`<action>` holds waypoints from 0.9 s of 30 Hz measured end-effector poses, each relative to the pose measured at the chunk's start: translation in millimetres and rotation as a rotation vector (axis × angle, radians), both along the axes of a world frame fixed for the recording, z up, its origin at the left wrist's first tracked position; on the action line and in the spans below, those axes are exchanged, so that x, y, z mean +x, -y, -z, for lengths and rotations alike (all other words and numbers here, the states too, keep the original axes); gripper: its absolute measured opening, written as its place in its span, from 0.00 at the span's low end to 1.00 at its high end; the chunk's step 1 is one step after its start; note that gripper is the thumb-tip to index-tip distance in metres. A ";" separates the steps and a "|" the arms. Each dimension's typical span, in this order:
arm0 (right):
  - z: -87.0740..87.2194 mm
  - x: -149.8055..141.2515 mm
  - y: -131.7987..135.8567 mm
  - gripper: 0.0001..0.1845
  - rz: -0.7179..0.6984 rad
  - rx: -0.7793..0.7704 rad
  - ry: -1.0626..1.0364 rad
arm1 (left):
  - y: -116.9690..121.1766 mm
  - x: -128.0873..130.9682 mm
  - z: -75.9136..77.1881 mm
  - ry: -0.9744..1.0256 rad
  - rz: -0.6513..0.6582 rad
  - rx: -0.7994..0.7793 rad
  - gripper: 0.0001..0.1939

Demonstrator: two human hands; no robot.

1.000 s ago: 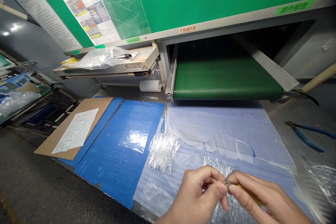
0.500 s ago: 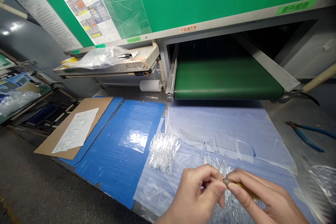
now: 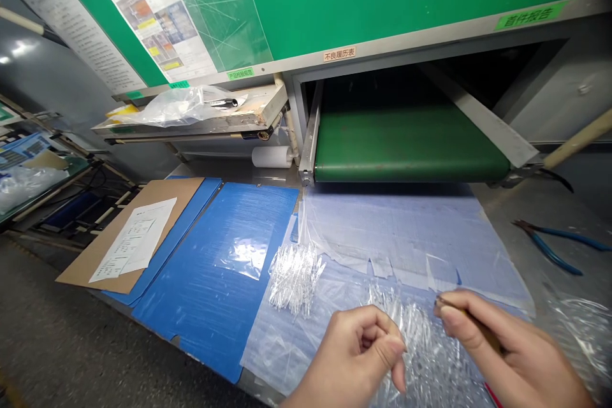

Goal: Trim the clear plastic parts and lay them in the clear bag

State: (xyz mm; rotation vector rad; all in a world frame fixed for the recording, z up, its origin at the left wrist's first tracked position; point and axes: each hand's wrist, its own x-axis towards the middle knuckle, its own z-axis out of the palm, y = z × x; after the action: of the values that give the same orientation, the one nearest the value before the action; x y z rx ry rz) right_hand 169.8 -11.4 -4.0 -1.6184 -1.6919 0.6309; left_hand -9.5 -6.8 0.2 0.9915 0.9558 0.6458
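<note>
Site: factory production line. I stand at a green conveyor belt [image 3: 411, 146] under a labelled notice board [image 3: 363, 0], with blue-handled pliers [image 3: 549, 245] and clear plastic parts [image 3: 294, 280] on the surface [image 3: 549, 204].

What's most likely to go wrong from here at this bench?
Two risks, I'd judge. The yellow-handled tool in the right hand has its tip close above the crinkled clear plastic, so it might snag or tear it. The loose bundle of clear slender pieces lies on clear sheeting, so a stray piece could be hard to spot.
</note>
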 end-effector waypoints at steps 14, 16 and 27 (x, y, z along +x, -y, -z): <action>107.2 85.0 -67.3 0.17 0.035 -0.409 0.432 | -7.4 -13.6 92.4 -0.496 -0.175 0.124 0.15; 120.2 88.0 -71.1 0.17 0.051 -0.412 0.458 | -6.1 -12.9 108.1 -0.527 -0.177 0.152 0.15; 124.3 84.2 -83.9 0.19 -0.020 -0.291 0.523 | -3.7 -8.9 132.9 -0.360 -0.197 0.075 0.08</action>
State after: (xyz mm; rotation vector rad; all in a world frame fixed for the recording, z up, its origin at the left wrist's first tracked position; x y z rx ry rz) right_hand 254.0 72.5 -128.3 -2.1123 -2.0576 0.5067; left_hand -18.4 -3.1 -132.7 1.1115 1.3673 0.6830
